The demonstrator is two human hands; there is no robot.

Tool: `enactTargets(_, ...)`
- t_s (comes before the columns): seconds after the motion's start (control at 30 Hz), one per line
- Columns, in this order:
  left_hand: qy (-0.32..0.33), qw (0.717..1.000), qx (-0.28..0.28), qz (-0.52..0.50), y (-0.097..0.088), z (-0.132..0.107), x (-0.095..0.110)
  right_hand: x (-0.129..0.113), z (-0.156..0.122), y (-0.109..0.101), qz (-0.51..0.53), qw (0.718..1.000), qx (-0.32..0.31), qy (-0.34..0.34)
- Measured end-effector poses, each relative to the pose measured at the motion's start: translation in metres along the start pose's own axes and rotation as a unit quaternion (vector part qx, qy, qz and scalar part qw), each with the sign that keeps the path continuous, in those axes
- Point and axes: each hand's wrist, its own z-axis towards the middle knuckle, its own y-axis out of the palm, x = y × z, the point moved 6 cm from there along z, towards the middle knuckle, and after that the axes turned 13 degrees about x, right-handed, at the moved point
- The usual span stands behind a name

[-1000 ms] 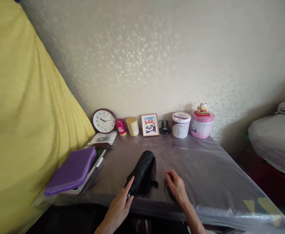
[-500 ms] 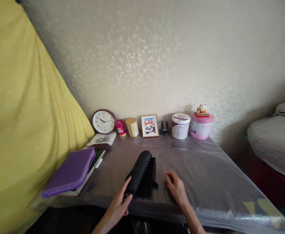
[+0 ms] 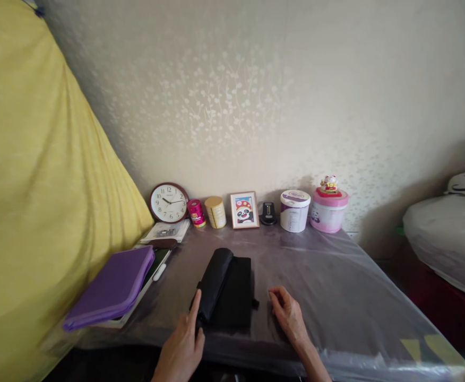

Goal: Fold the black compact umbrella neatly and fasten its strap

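A folded black umbrella (image 3: pixel 215 278) lies slantwise across the left side of a flat, rectangular black item (image 3: pixel 236 292), whose kind I cannot make out. My left hand (image 3: pixel 184 337) is closed around the umbrella's near end, with the index finger stretched along its side. A small black tab (image 3: pixel 255 304) sticks out from the flat item's right edge. To the right of that, my right hand (image 3: pixel 288 313) rests on the table with curled fingers, thumb and index close together, and nothing visible in them.
A plastic-covered table (image 3: pixel 316 276) stands against the wall. Along its back are a clock (image 3: pixel 169 202), a pink can (image 3: pixel 196 213), a yellow-lidded can (image 3: pixel 215 213), a framed panda picture (image 3: pixel 244 210) and two tubs (image 3: pixel 294 212). A purple folder (image 3: pixel 111 281) lies left, beside a yellow curtain (image 3: pixel 57 185).
My left hand has moved the umbrella to the left, so more of the flat black item underneath shows. My right hand has stayed nearly still. The view has shifted slightly.
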Motion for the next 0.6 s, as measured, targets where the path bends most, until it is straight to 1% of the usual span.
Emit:
enactTargets(0.03, 0.014, 0.998, -0.023, 0.05, 0.005, -0.003, 0.003, 0.0, 0.0, 0.0, 0.004, 1.0, 0.0, 0.002)
enactTargets(0.07, 0.022, 0.995, -0.032, 0.091, 0.008, -0.005, 0.005, -0.001, 0.0, 0.0, 0.009, 1.0, 0.0, 0.004)
enactTargets(0.13, 0.024, 0.991, -0.04, 0.124, 0.013, -0.005, 0.006, -0.002, -0.001, -0.001, 0.016, 1.0, 0.002, 0.003)
enactTargets(0.17, 0.019, 0.992, -0.039, 0.119, 0.014, -0.004, 0.005, -0.002, -0.001, -0.001, 0.016, 1.0, 0.004, 0.0)
enactTargets(0.23, -0.002, 0.998, -0.041, 0.052, 0.014, 0.002, 0.002, -0.003, -0.001, -0.001, 0.015, 1.0, 0.007, -0.009)
enactTargets(0.27, -0.034, 0.998, -0.055, -0.014, 0.013, 0.005, -0.001, -0.003, -0.001, -0.001, 0.014, 1.0, 0.009, -0.013)
enactTargets(0.3, -0.082, 0.99, -0.081, -0.086, 0.014, 0.007, -0.004, -0.003, -0.001, -0.001, 0.013, 1.0, 0.012, -0.016)
enactTargets(0.33, -0.138, 0.975, -0.093, -0.145, 0.013, 0.008, -0.008, -0.003, -0.001, -0.002, 0.012, 1.0, 0.016, -0.019)
enactTargets(0.37, -0.175, 0.956, -0.105, -0.211, 0.011, 0.009, -0.009, -0.003, -0.001, -0.002, 0.01, 1.0, 0.02, -0.021)
enactTargets(0.43, -0.222, 0.906, -0.129, -0.336, 0.006, 0.01, -0.006, -0.003, 0.0, -0.003, 0.011, 0.999, 0.029, -0.027)
enactTargets(0.5, -0.231, 0.849, -0.182, -0.438, 0.004, 0.007, 0.003, -0.003, 0.0, -0.004, 0.017, 0.999, 0.035, -0.029)
enactTargets(0.53, -0.229, 0.827, -0.221, -0.464, 0.004, 0.004, 0.008, -0.004, 0.001, -0.005, 0.021, 0.999, 0.034, -0.029)
enactTargets(0.57, -0.219, 0.817, -0.25, -0.471, 0.004, 0.002, 0.013, -0.005, 0.001, -0.005, 0.025, 0.999, 0.031, -0.028)
enactTargets(0.6, -0.203, 0.822, -0.27, -0.459, 0.004, -0.001, 0.016, -0.005, 0.001, -0.005, 0.029, 0.999, 0.028, -0.027)
